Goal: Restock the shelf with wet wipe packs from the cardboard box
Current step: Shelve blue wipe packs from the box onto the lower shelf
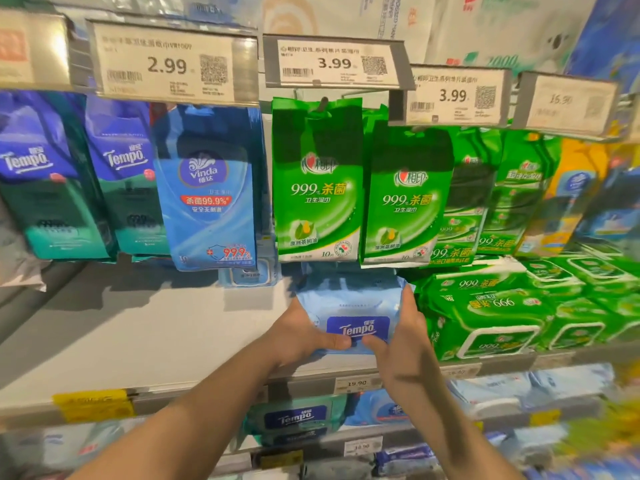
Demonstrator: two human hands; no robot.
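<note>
Placing step under way, by the look of it: a light blue wipe pack [349,313] with a dark blue Tempo label lying flat on the grey shelf [138,334], held at both ends. Left hand [301,336] wrapped round the pack's left edge, thumb lying across its front face near the label; right hand [403,344] gripping the right edge, fingers curled up its side and thumb pressed on the front, the two thumbs nearly meeting. Pack set just beside the green wipe packs [485,317] stacked to the right, possibly touching them (too blurred at that edge to tell), and below the hanging green packs [317,181] and the hanging blue Vinda pack [207,188]. Wide bare stretch of shelf open to the left of the pack. No cardboard box in view, so no telling how many packs remain; judged early to midway, given all that open space. Next move, probably: push the pack back and square it against the green stack, label facing forward, then let go with both hands and reach down for another. Worth minding the hanging packs overhead when lifting the hands clear, and the soft pack slumping if released unevenly.
</note>
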